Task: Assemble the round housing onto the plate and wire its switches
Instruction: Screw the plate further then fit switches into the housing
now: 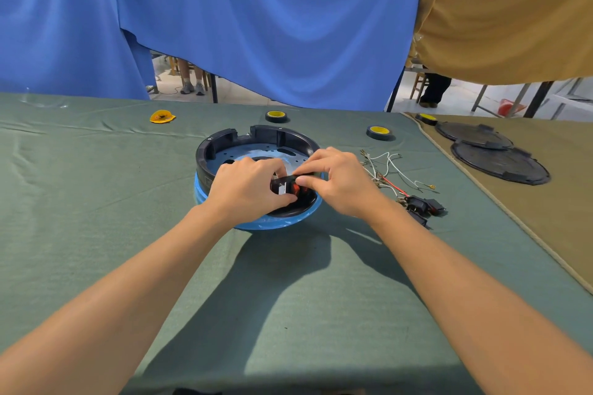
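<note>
A round black housing (pixel 224 141) sits on a blue-filmed plate (pixel 308 213) in the middle of the green-covered table. My left hand (pixel 247 184) grips the housing's near wall, thumb at the rim. My right hand (pixel 337 179) pinches a black switch with a red rocker (pixel 285 187) at that near wall, between both hands. The switch's lower part is hidden by my fingers. A bundle of white and red wires (pixel 390 170) lies to the right of the housing. More black switches (pixel 423 207) lie beside the wires.
Three rolls of black tape with yellow cores (pixel 276 115) (pixel 378 132) (pixel 426 119) stand at the back. A yellow scrap (pixel 162 116) lies at the back left. Two round black covers (pixel 499 162) rest on the tan cloth at the right. Blue and tan curtains hang behind.
</note>
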A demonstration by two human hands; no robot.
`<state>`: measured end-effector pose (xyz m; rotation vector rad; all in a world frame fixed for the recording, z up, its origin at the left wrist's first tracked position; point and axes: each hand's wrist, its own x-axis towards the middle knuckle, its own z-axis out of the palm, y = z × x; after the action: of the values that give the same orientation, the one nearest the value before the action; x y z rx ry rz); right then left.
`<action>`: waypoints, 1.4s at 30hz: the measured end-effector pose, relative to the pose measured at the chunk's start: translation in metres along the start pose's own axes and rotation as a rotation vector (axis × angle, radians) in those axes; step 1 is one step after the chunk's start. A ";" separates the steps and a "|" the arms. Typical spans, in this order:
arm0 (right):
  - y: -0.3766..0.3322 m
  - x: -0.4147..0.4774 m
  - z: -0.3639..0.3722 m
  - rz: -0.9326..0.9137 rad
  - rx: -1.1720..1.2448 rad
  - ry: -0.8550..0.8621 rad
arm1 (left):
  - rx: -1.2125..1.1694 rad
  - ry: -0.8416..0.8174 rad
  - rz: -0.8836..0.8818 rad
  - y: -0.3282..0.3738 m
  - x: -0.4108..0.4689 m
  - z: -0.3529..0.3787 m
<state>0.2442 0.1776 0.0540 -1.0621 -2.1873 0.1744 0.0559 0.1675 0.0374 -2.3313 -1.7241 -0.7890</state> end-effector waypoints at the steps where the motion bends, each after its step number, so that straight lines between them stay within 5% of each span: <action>1: 0.000 0.001 -0.001 0.004 0.000 -0.026 | 0.011 0.000 0.013 0.000 0.000 0.001; 13: 0.000 0.000 0.001 -0.079 -0.091 0.015 | 0.059 0.020 0.048 0.000 -0.003 0.001; 20: -0.002 0.001 -0.002 0.030 0.055 -0.044 | 0.019 0.024 -0.003 0.002 -0.003 0.000; 36: 0.003 -0.036 0.001 0.108 0.043 0.169 | 0.094 0.081 -0.097 0.036 -0.008 0.006; 42: 0.033 -0.062 -0.030 0.414 -0.246 0.297 | 0.148 0.083 -0.105 0.064 -0.009 0.011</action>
<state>0.3112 0.1490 0.0313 -1.5661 -1.7341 -0.0691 0.1166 0.1430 0.0359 -2.0987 -1.8156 -0.7362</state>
